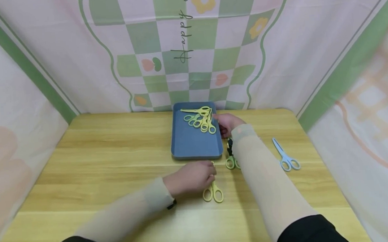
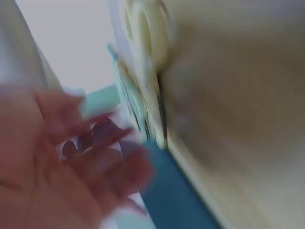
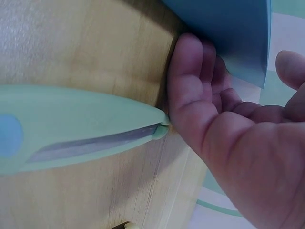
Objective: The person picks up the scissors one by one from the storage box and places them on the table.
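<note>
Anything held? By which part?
Left hand: nothing, it seems. Right hand: at the right side of the blue tray; whether it grips there, can't tell.

In front of you, a pale cloth (image 1: 285, 55) hangs behind the counter (image 1: 117, 149), printed with a green-and-white checkered panel (image 1: 175, 66) that carries flowers (image 1: 204, 0), hearts (image 1: 221, 79) and the sideways word "Happy" (image 1: 185, 38), all framed by a wavy green line (image 1: 263, 45). Broad green bands run down to your counter's far corners, beyond which the left-hand cloth (image 1: 11, 96) shows faint pink shapes and the right-hand cloth (image 1: 368, 156) bears a pale orange check. Your counter is yellowish wood grain with rounded far corners, and soft light leaves a mild sheen toward its near edge.
</note>
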Demonstrator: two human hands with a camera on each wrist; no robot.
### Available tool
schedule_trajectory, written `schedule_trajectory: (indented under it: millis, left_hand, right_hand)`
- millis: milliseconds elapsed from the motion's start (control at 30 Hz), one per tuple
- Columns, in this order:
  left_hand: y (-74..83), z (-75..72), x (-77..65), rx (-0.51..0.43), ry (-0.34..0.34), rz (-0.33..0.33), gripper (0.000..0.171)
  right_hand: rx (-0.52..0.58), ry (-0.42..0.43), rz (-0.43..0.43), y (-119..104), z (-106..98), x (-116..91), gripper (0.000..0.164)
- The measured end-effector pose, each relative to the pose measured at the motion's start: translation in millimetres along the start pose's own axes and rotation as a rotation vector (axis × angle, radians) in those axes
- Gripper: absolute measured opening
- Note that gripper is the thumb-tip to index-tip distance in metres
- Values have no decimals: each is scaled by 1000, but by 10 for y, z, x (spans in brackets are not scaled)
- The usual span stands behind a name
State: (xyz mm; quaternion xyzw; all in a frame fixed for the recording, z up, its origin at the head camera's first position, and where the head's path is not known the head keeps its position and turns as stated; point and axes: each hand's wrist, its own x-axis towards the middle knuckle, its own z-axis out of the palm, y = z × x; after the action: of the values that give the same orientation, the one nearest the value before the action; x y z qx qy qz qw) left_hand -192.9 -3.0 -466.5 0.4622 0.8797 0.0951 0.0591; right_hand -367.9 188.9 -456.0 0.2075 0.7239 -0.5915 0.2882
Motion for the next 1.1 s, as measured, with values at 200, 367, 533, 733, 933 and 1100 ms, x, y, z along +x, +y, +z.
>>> schedule_trajectory:
  millis: [200, 367, 533, 733, 933, 1100]
  left_hand:
    - [-8, -74, -286, 184, -188, 244, 33]
    - [56, -35, -380, 246, -235, 263, 43]
    - [90, 24, -347, 256, -204, 262, 45]
    - [108, 53, -324, 226, -189, 241, 43]
    - [133, 27, -308, 215, -173, 243, 42]
    - [131, 52, -275, 204, -147, 261, 39]
  right_hand:
    - [-5, -1, 4, -6, -5, 0, 47]
    - [-5, 10, 14, -22, 18, -40, 47]
    - [-4, 25, 24, -16, 19, -35, 46]
    - [-2, 9, 22, -5, 2, 10, 47]
    - [-8, -5, 8, 5, -31, 52, 47]
    - [7, 0, 6, -4, -8, -6, 48]
